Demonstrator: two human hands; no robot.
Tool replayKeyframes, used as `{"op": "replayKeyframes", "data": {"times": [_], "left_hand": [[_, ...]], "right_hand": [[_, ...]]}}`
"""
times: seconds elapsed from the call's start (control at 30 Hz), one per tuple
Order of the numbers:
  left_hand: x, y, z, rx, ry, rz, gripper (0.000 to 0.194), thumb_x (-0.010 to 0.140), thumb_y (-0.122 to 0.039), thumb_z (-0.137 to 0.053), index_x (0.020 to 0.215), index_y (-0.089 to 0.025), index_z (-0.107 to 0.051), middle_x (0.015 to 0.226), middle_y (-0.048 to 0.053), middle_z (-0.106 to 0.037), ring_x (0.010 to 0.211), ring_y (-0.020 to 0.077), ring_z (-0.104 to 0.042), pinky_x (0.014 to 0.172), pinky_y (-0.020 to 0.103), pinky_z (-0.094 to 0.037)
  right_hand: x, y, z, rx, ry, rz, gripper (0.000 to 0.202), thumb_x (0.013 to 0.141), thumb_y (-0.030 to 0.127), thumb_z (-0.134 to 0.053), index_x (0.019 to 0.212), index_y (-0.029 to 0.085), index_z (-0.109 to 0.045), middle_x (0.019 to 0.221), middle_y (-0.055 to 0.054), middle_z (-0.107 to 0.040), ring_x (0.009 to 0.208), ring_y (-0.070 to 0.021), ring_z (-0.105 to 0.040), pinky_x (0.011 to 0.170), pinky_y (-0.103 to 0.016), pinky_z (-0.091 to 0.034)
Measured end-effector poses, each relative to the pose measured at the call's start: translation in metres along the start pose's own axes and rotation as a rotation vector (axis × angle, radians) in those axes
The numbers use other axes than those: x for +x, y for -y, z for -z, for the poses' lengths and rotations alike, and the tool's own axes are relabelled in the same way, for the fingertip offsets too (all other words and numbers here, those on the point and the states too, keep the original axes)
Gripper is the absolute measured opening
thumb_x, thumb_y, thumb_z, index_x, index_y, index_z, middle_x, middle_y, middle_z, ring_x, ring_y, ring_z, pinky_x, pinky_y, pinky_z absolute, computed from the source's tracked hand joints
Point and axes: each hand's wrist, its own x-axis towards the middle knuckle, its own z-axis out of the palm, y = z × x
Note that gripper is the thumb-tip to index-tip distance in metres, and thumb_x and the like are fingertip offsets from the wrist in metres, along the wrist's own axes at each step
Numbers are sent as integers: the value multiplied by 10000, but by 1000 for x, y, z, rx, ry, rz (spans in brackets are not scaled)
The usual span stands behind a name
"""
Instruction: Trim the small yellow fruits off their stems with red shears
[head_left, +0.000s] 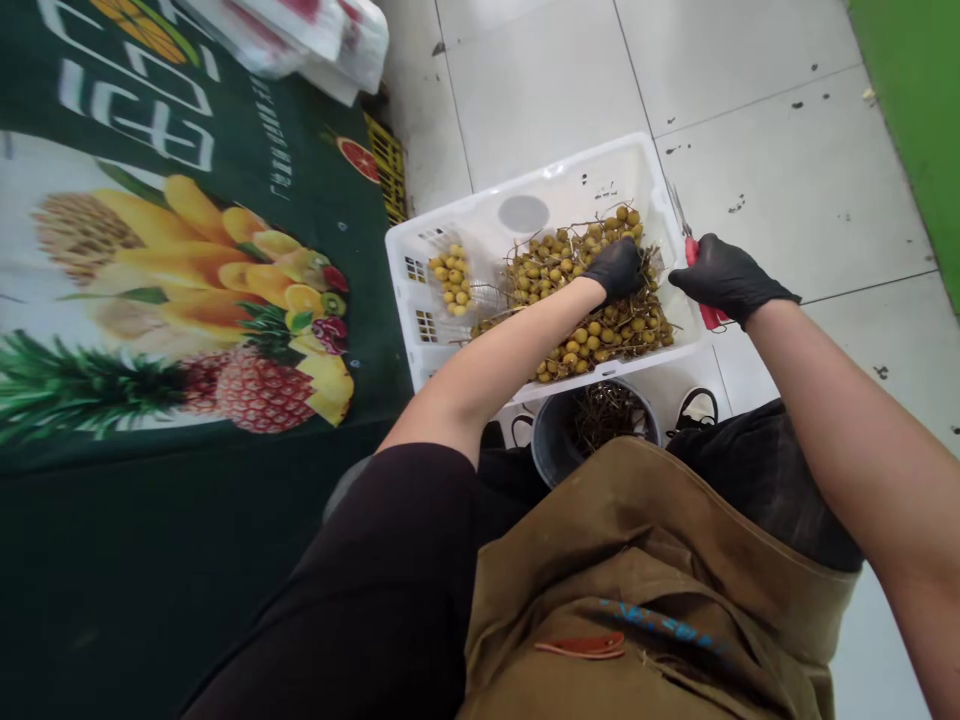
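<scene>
A white plastic basket (487, 203) holds bunches of round yellow-brown fruit (592, 335) on thin brown stems. One smaller bunch (452, 278) lies apart at its left end. My left hand (616, 270), in a black glove, reaches into the right part of the basket among the stems. Its fingers are bent down and mostly hidden, so what they hold cannot be made out. Just past the basket's right rim, my right hand (727, 277), also gloved in black, is closed around red-handled scissors (691, 250) with their blades pointing up and away from me.
Below the basket stands a grey bucket (551, 440) with cut stems inside. A dark green printed cover (300, 480) fills the left side, with white plastic bags (330, 40) at its top. Behind it shows a yellow crate (386, 165). Tiled floor surrounds the basket.
</scene>
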Motion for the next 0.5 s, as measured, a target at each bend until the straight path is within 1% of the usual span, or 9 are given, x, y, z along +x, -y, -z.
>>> {"op": "replayKeyframes", "data": {"times": [0.1, 0.17, 0.23, 0.3, 0.37, 0.43, 0.5], "left_hand": [[-12, 1, 15, -26, -116, -10, 238, 1037, -283, -701, 1144, -126, -843, 1255, 205, -830, 1172, 329, -772, 1132, 458, -590], [-24, -3, 27, -63, -168, -49, 179, 1056, -286, -703, 1086, -153, -819, 1222, 177, -839, 1164, 304, -775, 1152, 434, -582], [-39, -9, 43, -125, -218, -91, 175, 1083, -306, -691, 1036, -171, -791, 1193, 160, -842, 1156, 290, -780, 1146, 418, -584], [-57, -13, 60, -223, -307, -113, 198, 1095, -351, -711, 1016, -179, -770, 1172, 148, -840, 1143, 283, -783, 1119, 407, -592], [-77, -14, 78, -340, -426, -92, 219, 1081, -394, -759, 1032, -180, -760, 1159, 131, -834, 1152, 283, -784, 1099, 406, -599], [-99, -8, 95, -432, -529, -35, 264, 1070, -446, -795, 1059, -186, -757, 1147, 105, -827, 1195, 285, -784, 1085, 405, -610], [-121, 4, 105, -519, -613, 22, 300, 1072, -495, -804, 1071, -198, -758, 1140, 83, -826, 1232, 278, -791, 1072, 399, -624]], "right_hand": [[5, -5, -9, -78, -2, 19, 562, 853, 335, -809, 1360, 119, -698, 1290, -295, -785, 1192, -423, -755, 1057, -558, -600], [8, -8, -15, -122, 7, 16, 575, 821, 275, -828, 1360, 111, -710, 1293, -303, -787, 1219, -429, -762, 1080, -563, -605], [8, -10, -18, -136, 11, 5, 594, 825, 247, -817, 1388, 93, -713, 1323, -318, -784, 1246, -432, -771, 1092, -561, -612], [7, -10, -17, -142, 19, 3, 614, 848, 251, -794, 1429, 71, -709, 1361, -332, -781, 1264, -434, -777, 1097, -565, -616], [4, -10, -15, -159, 26, 14, 622, 876, 271, -767, 1457, 56, -707, 1388, -338, -779, 1279, -438, -779, 1100, -568, -612], [1, -9, -12, -178, 34, 33, 602, 911, 311, -742, 1458, 59, -717, 1399, -334, -782, 1288, -447, -778, 1099, -571, -606], [-3, -7, -9, -190, 15, 49, 550, 960, 363, -709, 1426, 74, -736, 1390, -331, -787, 1283, -460, -776, 1094, -586, -598]]}}
